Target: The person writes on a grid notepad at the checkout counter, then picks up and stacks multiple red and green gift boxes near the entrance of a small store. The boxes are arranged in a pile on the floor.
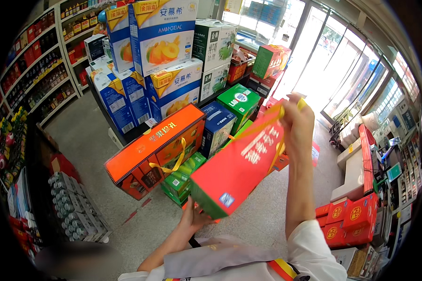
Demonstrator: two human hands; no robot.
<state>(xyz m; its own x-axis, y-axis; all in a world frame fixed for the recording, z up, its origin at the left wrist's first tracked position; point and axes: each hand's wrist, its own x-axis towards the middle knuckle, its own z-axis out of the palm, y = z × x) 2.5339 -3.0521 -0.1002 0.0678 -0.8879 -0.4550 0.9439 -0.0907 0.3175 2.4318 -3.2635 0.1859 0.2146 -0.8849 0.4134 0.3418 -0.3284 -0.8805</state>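
Note:
A red gift box with green ends (239, 165) is tilted in front of me, with white lettering on its face. My right hand (297, 114) grips its yellow ribbon handle (256, 128) near the raised far end. Under the near lower end, my left hand (196, 217) supports the box; its fingers are partly hidden beneath it. Just left of it is an orange nut gift box (158, 147) with its own yellow ribbon handle. Green cartons (181, 177) show low between the two boxes, partly covered.
Blue-and-white Ambrosial yogurt cartons (163, 38) are stacked ahead, beside milk cartons (214, 45) and a green Laoshan carton (239, 103). Bundled cans (74, 210) stand on the floor at left. A counter (353, 168) and red boxes (351, 219) are at right. Glass doors (337, 56) are far right.

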